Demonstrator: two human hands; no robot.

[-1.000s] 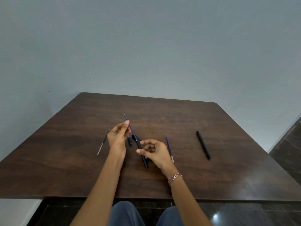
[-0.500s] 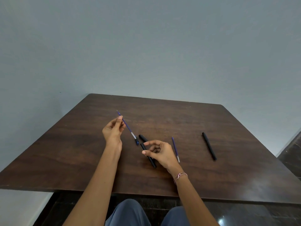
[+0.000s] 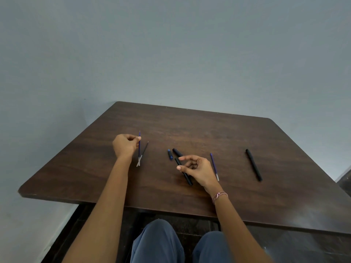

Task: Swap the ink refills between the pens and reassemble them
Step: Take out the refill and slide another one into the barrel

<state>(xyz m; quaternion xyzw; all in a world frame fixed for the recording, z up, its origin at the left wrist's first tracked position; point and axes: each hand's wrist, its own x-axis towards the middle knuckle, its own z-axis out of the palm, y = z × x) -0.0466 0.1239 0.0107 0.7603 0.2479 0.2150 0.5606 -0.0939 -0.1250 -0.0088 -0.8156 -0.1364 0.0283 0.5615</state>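
My left hand (image 3: 126, 147) pinches a thin blue refill (image 3: 139, 149) between thumb and fingers, nearly upright, its clear lower end down at the table. Right beside it lies a dark refill (image 3: 145, 150), the two lower ends almost touching. My right hand (image 3: 198, 168) hovers with loosely curled fingers over a black pen barrel (image 3: 187, 178) that lies on the table; it does not appear to grip it. A black cap piece (image 3: 177, 152) and a small blue piece (image 3: 170, 154) lie just behind that hand. Another blue refill (image 3: 214, 166) lies to its right.
A whole black pen (image 3: 254, 165) lies further right on the dark wooden table (image 3: 190, 126). A grey wall stands behind the table. My knees show below the table's near edge (image 3: 152, 207).
My left hand has pulled the blue refill out of the black barrel and carried it left, down beside the dark refill. My right hand has loosened over the barrel, which now lies on the table.
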